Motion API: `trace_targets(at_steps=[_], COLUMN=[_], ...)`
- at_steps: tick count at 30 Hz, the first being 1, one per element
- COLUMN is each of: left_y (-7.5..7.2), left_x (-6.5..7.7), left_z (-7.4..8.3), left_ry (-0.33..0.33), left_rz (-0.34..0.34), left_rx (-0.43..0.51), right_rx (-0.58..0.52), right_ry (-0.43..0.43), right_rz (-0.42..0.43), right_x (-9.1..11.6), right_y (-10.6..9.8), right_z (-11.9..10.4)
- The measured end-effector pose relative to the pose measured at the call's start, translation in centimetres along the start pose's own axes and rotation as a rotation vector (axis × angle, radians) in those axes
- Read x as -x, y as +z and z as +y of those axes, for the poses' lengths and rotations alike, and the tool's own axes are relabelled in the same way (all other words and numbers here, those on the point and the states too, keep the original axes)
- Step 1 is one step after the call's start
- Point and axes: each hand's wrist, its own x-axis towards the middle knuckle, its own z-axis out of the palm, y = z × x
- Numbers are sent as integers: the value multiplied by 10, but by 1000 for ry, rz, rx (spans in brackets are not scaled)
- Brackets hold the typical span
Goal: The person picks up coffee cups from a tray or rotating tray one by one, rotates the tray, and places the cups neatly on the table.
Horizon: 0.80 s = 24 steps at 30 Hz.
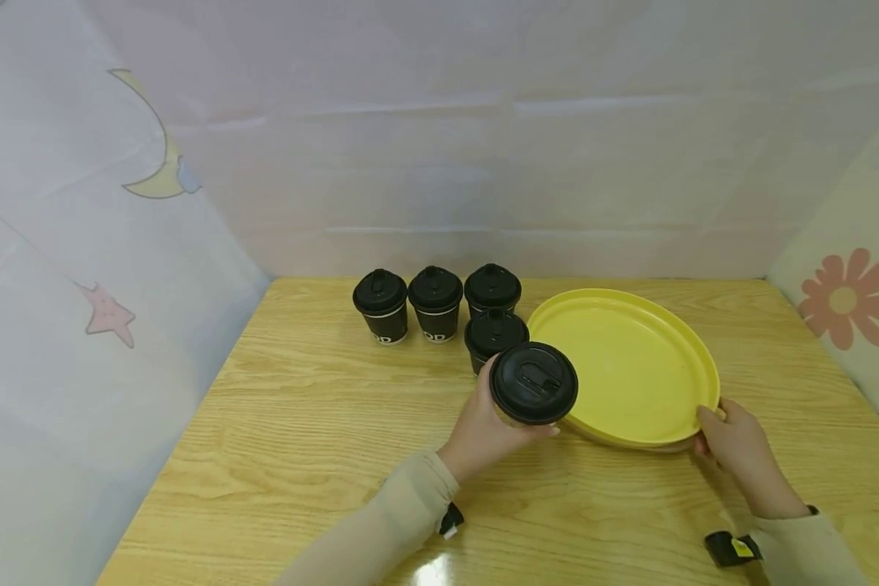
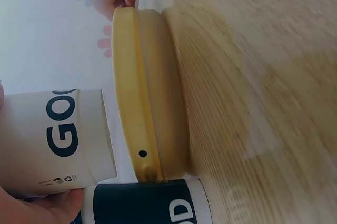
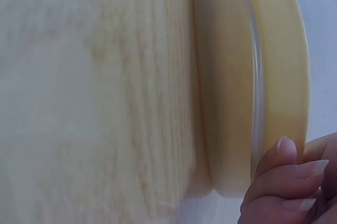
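Note:
My left hand (image 1: 492, 431) grips a light-coloured paper cup (image 2: 52, 140) with a black lid (image 1: 533, 382), lifted above the table beside the tray's left edge. Dark lettering runs round its side in the left wrist view. At the right, my right hand (image 1: 736, 443) pinches the near right rim of a round yellow tray (image 1: 630, 366), thumb over the rim and fingers curled below. Just behind the held cup stands a dark lidded cup (image 1: 496, 335), partly hidden by it. In the left wrist view this dark cup (image 2: 137, 203) is close against the tray's side.
More dark lidded cups stand upright in a row at the back: one cup (image 1: 381, 305) leftmost, another cup (image 1: 436, 303) beside it, a third cup (image 1: 492, 289) nearest the tray. The wooden table (image 1: 300, 439) ends at a fabric backdrop (image 1: 483, 179) behind and at both sides.

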Motion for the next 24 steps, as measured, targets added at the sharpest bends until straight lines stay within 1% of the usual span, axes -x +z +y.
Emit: trace_targets(at_steps=[2, 5, 9, 12, 17, 21, 24], left_y=[-4, -8, -13, -17, -24, -31, -36], left_x=[1, 2, 4, 6, 8, 9, 8], left_z=[-1, -2, -2, -2, -5, -11, -15], left_ry=[-1, -8, -20, -17, 24, 68, 73], left_rz=[29, 71, 107, 127, 172, 227, 268], left_rx=[-10, 0, 54, 85, 68, 52, 39], right_rx=[-3, -6, -1, 3, 6, 6, 10], right_ry=[4, 11, 9, 6, -1, -6, -3], right_rz=[-5, -12, -6, 0, 11, 15, 16], right_x=[0, 0, 0, -1, -1, -2, -1], right_y=[0, -1, 0, 1, 1, 1, 1], right_z=[-1, -1, -1, 0, 1, 2, 1])
